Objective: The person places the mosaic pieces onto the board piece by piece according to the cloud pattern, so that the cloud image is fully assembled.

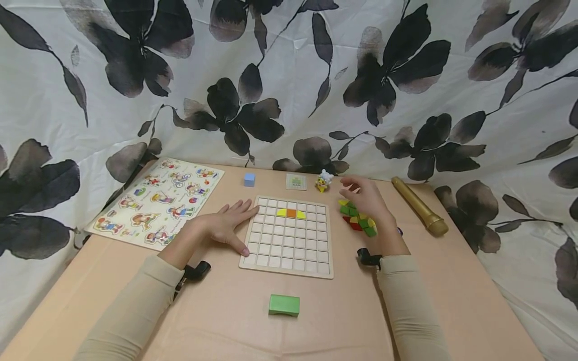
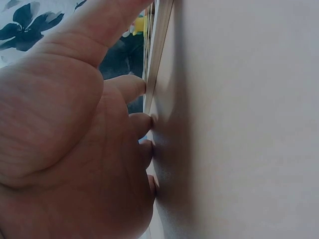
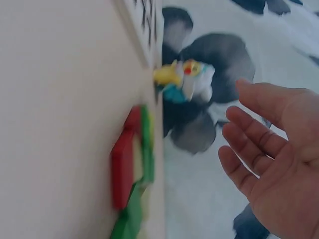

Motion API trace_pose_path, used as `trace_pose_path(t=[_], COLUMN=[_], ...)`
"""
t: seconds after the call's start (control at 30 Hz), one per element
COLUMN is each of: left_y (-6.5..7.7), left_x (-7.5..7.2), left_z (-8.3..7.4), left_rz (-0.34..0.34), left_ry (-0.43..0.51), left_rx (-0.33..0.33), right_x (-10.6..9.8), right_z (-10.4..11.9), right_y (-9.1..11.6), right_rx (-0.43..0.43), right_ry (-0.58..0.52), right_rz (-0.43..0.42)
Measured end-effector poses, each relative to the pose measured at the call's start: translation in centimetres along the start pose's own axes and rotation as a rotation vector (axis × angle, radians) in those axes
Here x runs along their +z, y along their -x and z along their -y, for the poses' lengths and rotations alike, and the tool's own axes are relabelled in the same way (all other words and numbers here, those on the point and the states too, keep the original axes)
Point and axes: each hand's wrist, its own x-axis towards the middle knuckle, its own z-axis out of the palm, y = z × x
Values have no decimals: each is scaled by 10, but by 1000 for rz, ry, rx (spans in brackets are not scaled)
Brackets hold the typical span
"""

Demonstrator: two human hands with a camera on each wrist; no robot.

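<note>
A square wooden grid board (image 1: 289, 240) lies mid-table, with two yellow tiles (image 1: 282, 212) and an orange tile (image 1: 291, 213) between them in an upper row. The left hand (image 1: 226, 226) rests spread at the board's left side, its thumb and index finger touching the frame. In the left wrist view, the fingertips of the left hand (image 2: 99, 134) meet the board edge (image 2: 160, 55) and the tabletop. Above a pile of green, red and yellow tiles (image 1: 354, 220) hovers the right hand (image 1: 368, 198), fingers loosely bent. Nothing shows between those fingers in the right wrist view.
Behind the board are a blue cube (image 1: 249, 180), a small card (image 1: 296, 182) and a toy figure (image 1: 323, 181). A picture sheet (image 1: 158, 203) lies left, a gold microphone-shaped object (image 1: 420, 206) right. A green block (image 1: 284, 305) sits in front. Floral fabric (image 1: 289, 100) hangs behind.
</note>
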Motion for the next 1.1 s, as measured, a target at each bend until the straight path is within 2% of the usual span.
trace_pose_path(t=[0.23,0.5,0.9,1.1], left_y=[0,0,-1,1], left_x=[1,1,3,3], left_z=[1,1,2,2], left_rz=[-6,-5,-8,-8], left_ry=[11,3,11,8], left_rx=[2,10,11,4], right_x=[2,16,20,18], right_z=[-30,-48,-45,-37], right_y=[-5,-8,-8,-9], right_rx=[43,77,89,28], right_ry=[72,49,109,77], right_rz=[62,145,119,83])
